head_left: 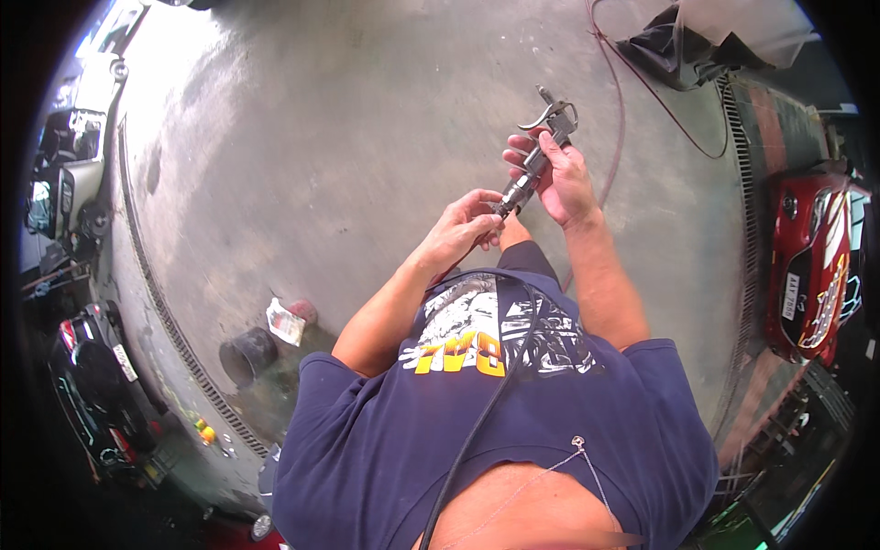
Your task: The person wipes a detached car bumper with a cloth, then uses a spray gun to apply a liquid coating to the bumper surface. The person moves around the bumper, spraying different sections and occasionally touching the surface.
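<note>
In front of my body, a metal air blow gun (559, 121) points up and away, tilted to the right. My right hand (566, 180) is wrapped round its handle, the thumb lying along the body. Below that grip, a metal hose coupling (520, 192) continues the line of the gun. My left hand (456, 231) pinches the lower end of this coupling between thumb and fingers, palm turned inward. A thin dark red hose seems to run down from the left fingers toward my shirt. The exact joint is partly covered by the fingertips.
A reddish hose (623, 115) trails over the concrete floor (367, 119). To the left stand a black bucket (247, 356), a white packet (285, 322) and a dark car (96, 394). On the right are a drain grate (747, 192), a red car (796, 275) and black sheeting (665, 50).
</note>
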{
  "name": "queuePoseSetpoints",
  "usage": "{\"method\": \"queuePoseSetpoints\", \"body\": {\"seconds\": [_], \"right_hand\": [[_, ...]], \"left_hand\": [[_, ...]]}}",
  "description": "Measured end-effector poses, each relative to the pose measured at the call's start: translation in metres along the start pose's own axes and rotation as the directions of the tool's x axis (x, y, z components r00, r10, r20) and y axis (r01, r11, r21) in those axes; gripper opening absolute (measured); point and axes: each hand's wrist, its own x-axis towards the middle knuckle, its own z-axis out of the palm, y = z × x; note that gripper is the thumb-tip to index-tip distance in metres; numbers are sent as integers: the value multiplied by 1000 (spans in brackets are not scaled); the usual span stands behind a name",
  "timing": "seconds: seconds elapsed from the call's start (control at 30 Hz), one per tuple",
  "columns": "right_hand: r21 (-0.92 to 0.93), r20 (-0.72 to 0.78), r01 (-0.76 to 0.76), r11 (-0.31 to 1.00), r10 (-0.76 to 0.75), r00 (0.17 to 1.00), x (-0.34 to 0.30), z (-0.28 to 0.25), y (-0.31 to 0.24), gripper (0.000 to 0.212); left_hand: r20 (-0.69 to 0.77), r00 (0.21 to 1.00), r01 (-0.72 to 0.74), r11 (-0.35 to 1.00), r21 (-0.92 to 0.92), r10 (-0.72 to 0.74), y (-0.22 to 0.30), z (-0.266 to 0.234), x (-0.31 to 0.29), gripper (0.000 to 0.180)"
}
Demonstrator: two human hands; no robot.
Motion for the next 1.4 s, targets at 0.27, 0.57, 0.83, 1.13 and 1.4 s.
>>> {"method": "queuePoseSetpoints", "body": {"seconds": [0.27, 0.57, 0.83, 1.13, 1.4], "right_hand": [[-16, 17, 87, 996, -87, 996, 146, -48, -152, 28], [81, 6, 210, 974, -211, 977, 253, -94, -281, 23], [237, 34, 186, 953, -200, 979, 371, -142, -346, 45], [400, 86, 9, 917, -47, 995, 541, -122, -413, 60], [540, -192, 134, 831, -33, 981, 661, -128, -466, 53]], "left_hand": [[-16, 992, 129, 979, 156, -129, 126, 68, 200, 39], [-6, 996, 85, 976, 202, -86, 202, 121, 381, 37], [137, 976, 143, 975, 168, -167, 252, 116, 513, 28], [220, 950, 196, 971, 135, -222, 358, 53, 653, 36], [238, 956, 106, 957, 269, -172, 416, 18, 729, 32]]}}
